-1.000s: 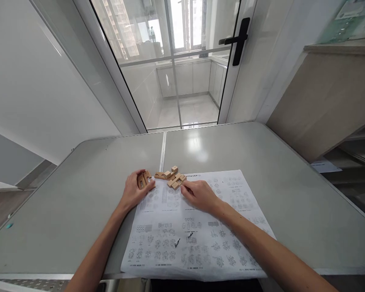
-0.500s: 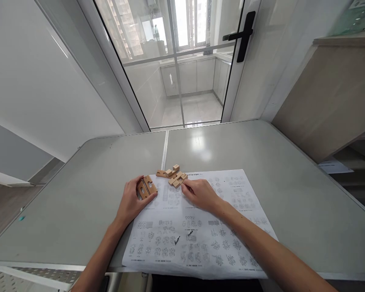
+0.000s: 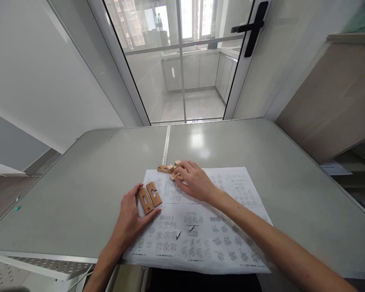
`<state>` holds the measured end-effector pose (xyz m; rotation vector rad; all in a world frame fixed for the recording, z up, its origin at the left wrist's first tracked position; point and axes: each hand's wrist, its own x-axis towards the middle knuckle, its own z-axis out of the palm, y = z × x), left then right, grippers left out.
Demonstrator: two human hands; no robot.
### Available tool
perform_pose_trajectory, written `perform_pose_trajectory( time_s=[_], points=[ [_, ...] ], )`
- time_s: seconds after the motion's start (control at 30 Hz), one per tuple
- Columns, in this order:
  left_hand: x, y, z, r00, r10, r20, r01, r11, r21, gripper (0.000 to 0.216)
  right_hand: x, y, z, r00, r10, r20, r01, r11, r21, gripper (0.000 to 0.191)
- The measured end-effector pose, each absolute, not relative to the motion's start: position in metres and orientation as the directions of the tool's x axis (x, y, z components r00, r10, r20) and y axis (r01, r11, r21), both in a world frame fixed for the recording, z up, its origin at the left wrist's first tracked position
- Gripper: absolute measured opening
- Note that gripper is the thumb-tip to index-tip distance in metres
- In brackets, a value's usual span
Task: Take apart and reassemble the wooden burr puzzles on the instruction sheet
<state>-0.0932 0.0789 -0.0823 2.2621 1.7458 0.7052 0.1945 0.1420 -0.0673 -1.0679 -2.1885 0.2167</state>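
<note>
The left hand [image 3: 130, 219] lies spread beside two flat slotted wooden pieces [image 3: 150, 197], steadying them on the printed sheet [image 3: 200, 235]. The right hand [image 3: 194, 182] curls over the small block cluster [image 3: 169, 168] at the sheet's far edge — whether it pinches one cannot be told.

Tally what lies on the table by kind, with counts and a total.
Flat slotted wooden puzzle pieces by the left hand: 2
Wooden puzzle pieces in a cluster under the right hand: at least 3 visible, partly hidden
Printed diagram sheet: 1
Total: at least 6 things on the table
</note>
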Motion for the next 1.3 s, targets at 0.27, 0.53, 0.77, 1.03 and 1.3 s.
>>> perform_pose_trajectory(
  time_s=[0.27, 0.53, 0.77, 1.03, 1.3],
  points=[
    [-0.115, 0.062, -0.084, 0.166, 0.960, 0.224, 0.835, -0.258, 0.486, 0.081, 0.139, 0.190, -0.063, -0.491, 0.832, 0.259, 0.790, 0.550, -0.270, 0.026],
    [-0.123, 0.047, -0.084, 0.128, 0.964, 0.233, 0.824, -0.234, 0.516, 0.081, 0.117, 0.199, -0.068, -0.532, 0.823, 0.202, 0.773, 0.569, -0.282, 0.017],
    [-0.121, 0.042, -0.079, 0.130, 0.951, 0.281, 0.808, -0.266, 0.525, 0.084, 0.111, 0.195, -0.049, -0.567, 0.807, 0.162, 0.698, 0.576, -0.426, 0.016],
    [-0.110, 0.026, -0.064, 0.100, 0.928, 0.359, 0.725, -0.315, 0.612, 0.087, 0.128, 0.151, -0.011, -0.548, 0.822, -0.153, -0.007, -0.188, -0.982, 0.031],
    [-0.089, 0.008, -0.049, 0.014, 0.917, 0.400, 0.622, -0.321, 0.715, 0.088, 0.139, 0.092, -0.019, -0.490, 0.832, -0.259, -0.351, -0.461, -0.815, 0.033]
  ],
)
